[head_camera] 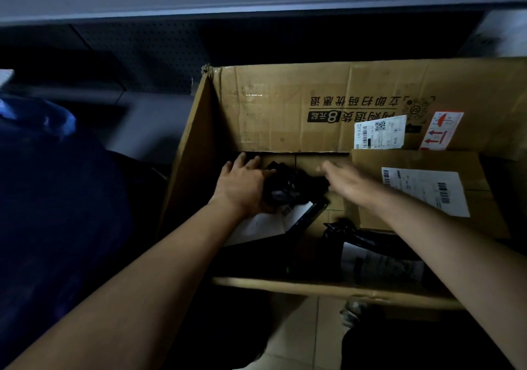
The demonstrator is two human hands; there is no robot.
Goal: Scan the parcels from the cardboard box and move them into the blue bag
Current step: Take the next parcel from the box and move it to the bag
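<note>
1. The cardboard box [285, 107] stands open on the tiled floor [293, 329], with both bare arms reaching into it.
2. A crumpled black parcel [291, 187] lies near the box's far wall, its white label [271, 221] turned toward the person.
3. The left hand [242, 181] rests against the parcel's left edge. Its fingers [242, 160] are fairly straight and spread past the plastic, not closed round it.
4. The right hand [345, 178] is blurred. It hovers at the parcel's right edge with its fingers extended and apart, holding nothing.
5. A brown carton parcel [413, 161] and a second black parcel [368, 238] lie to the right.
6. The blue bag [42, 198] sits left of the box.
</note>
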